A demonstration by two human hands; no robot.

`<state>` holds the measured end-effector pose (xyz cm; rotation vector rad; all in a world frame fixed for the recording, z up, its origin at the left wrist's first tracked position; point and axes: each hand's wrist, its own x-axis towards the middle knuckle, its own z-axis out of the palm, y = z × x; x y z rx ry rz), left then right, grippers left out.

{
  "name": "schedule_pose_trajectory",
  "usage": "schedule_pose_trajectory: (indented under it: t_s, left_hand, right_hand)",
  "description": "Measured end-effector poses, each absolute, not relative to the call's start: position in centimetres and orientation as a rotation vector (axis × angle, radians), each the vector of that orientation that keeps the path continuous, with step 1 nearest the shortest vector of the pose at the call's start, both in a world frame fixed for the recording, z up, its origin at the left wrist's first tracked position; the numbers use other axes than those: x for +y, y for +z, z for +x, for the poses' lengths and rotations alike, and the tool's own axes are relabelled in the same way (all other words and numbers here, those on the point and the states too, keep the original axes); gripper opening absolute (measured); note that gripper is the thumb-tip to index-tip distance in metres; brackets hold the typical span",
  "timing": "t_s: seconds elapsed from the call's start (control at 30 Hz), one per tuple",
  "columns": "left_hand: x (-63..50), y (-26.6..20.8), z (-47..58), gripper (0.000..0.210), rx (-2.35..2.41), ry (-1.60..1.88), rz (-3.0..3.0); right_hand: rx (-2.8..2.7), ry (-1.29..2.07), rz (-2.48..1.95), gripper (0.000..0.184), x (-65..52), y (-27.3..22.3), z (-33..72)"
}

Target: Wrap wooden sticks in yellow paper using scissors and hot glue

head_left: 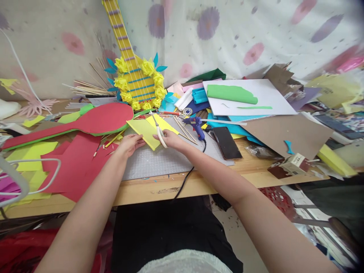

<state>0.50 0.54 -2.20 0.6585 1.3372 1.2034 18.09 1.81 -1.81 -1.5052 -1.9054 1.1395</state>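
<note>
Over the grey cutting mat (pixel 142 167), my left hand (pixel 131 145) pinches the left edge of a yellow paper piece (pixel 142 132). My right hand (pixel 170 139) is closed around the white handles of a pair of scissors (pixel 160 135). The blades point away from me and lie over the yellow paper. A brighter yellow sheet (pixel 167 124) lies just behind, partly covered by the scissors. To the right of my right hand a blue hot glue gun (pixel 196 125) rests on the mat, beside thin wooden sticks (pixel 184 129).
A red and green guitar-shaped cutout (pixel 105 118) lies at left over red paper (pixel 76 163). A yellow paper guitar with flowers (pixel 138 85) stands at the back. A phone (pixel 226 142), brown cardboard (pixel 290 131) and a small carton (pixel 292 165) are on the right.
</note>
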Motion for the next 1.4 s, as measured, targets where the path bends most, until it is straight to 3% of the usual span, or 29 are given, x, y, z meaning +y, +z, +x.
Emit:
schedule_pose_trajectory:
  t_s: [0.27, 0.6, 0.93, 1.4]
  left_hand:
    - [0.1, -3.3, 3.3, 0.013, 1.103, 1.591, 0.53]
    - [0.6, -4.5, 3.5, 0.014, 0.979, 1.755, 0.626]
    - [0.6, -3.9, 3.6, 0.013, 0.968, 1.872, 0.532]
    - [5.4, 1.6, 5.9, 0.015, 1.044, 2.0, 0.231]
  right_hand:
    - [-1.479, 1.583, -1.362, 0.04, 0.8, -2.3, 21.3]
    - [-1.147, 1.493, -1.34, 0.046, 1.3, -3.1, 18.0]
    - [-1.141, 1.426, -1.341, 0.04, 1.6, -3.1, 18.8]
    - [-1.715, 1.824, -1.028, 0.048, -1.3, 0.3, 24.1]
